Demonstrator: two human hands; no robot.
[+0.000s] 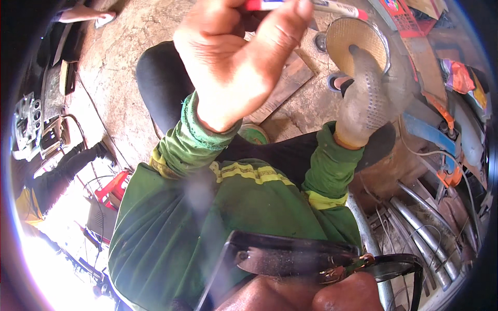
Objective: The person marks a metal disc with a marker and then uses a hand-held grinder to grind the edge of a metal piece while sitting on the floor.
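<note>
My left hand (236, 78) is bare and raised at the top middle, closed with its thumb and fingers around a marker pen (334, 7). The marker has a white barrel and red ends, and it lies roughly crosswise. My right hand (365, 103) wears a pale, dotted work glove with a dark fingertip. It grips a round metal-rimmed piece (340, 44) with a tan, finely meshed face, one finger lying across that face. The glove hides the piece's lower right part. The two hands are apart.
A flat board (288, 85) lies on the floor between my legs, near a green round object (253, 133). Metal pipes (425, 241) are piled at lower right. A red crate (410, 20) stands at upper right. Another person's hand (83, 14) shows at upper left.
</note>
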